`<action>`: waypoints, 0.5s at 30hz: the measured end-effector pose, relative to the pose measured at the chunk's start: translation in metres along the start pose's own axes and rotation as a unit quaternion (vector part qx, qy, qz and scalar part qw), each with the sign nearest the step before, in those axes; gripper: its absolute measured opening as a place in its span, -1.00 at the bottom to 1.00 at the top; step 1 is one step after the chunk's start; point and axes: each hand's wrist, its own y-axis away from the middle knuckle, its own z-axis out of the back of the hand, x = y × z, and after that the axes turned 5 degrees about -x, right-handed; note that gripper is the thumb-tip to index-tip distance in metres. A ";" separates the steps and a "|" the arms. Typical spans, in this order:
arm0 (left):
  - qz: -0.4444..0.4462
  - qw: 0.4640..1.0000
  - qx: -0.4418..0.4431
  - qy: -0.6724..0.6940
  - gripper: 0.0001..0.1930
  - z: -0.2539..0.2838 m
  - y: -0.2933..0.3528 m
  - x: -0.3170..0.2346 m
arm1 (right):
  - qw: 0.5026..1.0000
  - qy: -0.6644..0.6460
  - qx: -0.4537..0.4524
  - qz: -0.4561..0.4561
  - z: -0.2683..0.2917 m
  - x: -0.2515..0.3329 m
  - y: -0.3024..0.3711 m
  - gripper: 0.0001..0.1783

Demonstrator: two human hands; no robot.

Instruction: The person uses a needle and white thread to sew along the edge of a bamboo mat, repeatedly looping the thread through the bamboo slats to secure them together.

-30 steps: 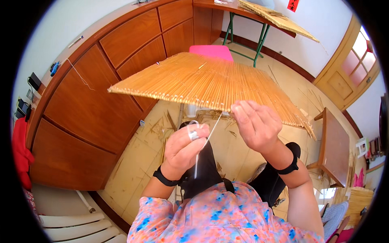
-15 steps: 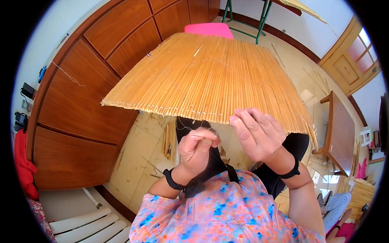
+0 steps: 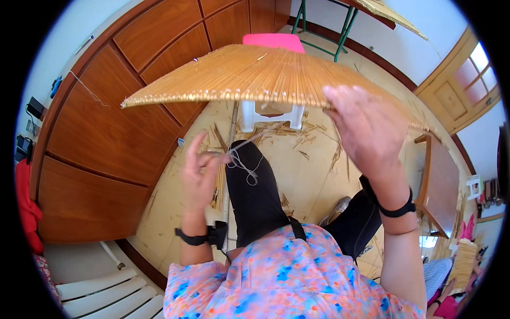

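Note:
A mat of golden straw stalks, bound with white stitches along its near edge, lies tilted in front of me. My right hand grips that near edge toward its right end, fingertips on top and the palm side hidden. Lower and to the left, apart from the mat, is my left hand, smeared by motion. Its thumb and forefinger pinch a thin pale thread, while other fingers stick up. The thread hangs in loose loops over my dark trouser leg, and a strand rises toward the mat's underside. Whether a needle is there, I cannot tell.
Under the mat stands a stool with a pink top and white legs. Straw scraps litter the tiled floor. Wooden cabinets run along the left; a low wooden table is at right. Another person's arm shows at lower right.
My left hand has moved left, away from the mat's edge, drawing the thread out. My right hand has lifted the near edge, so the mat tilts and the stool's legs show beneath.

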 end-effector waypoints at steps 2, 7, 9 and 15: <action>0.055 0.998 0.014 0.036 -0.49 0.039 -0.008 0.019 | 0.999 0.018 0.023 0.014 -0.002 -0.013 -0.023 -0.75; 0.095 0.764 0.064 -0.635 -0.59 0.118 0.000 0.073 | 1.000 -0.010 0.016 0.008 -0.013 -0.041 -0.069 -0.78; 0.079 0.801 0.031 -0.593 -0.64 0.115 -0.004 0.063 | 0.998 -0.021 0.060 0.020 -0.014 -0.051 -0.083 -0.77; -0.124 0.992 0.014 -0.002 -0.77 0.018 -0.038 -0.067 | 0.996 -0.009 0.090 0.020 -0.015 -0.066 -0.099 -0.75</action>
